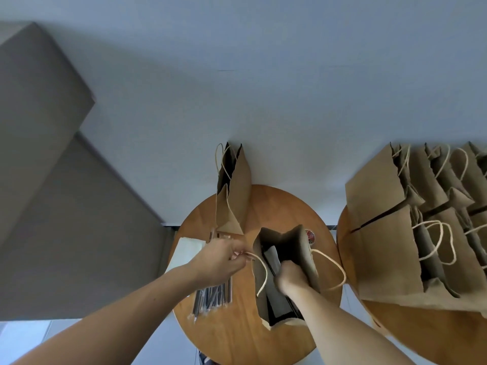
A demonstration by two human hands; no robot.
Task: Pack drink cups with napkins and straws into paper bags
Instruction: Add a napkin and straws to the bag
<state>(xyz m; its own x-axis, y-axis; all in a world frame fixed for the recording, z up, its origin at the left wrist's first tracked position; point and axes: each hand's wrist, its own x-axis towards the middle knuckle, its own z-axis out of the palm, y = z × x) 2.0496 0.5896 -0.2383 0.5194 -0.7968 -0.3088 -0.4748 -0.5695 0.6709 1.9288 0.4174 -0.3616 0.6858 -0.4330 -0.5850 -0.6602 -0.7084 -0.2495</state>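
Observation:
An open brown paper bag (303, 248) stands on the round wooden table (237, 335). My left hand (224, 259) pinches its left twine handle (261, 270) and pulls the mouth open. My right hand (290, 276) reaches down inside the bag; its fingers are hidden, so what they hold cannot be seen. Something dark and flat shows inside the bag. Wrapped straws (210, 299) lie under my left forearm beside white napkins (184, 250). A cup lid (310, 236) peeks out behind the bag.
A second folded-open paper bag (233, 196) stands at the table's far edge against the wall. Several more paper bags (395, 233) with twine handles crowd a second round table (421, 327) on the right. A grey cabinet (52, 206) fills the left.

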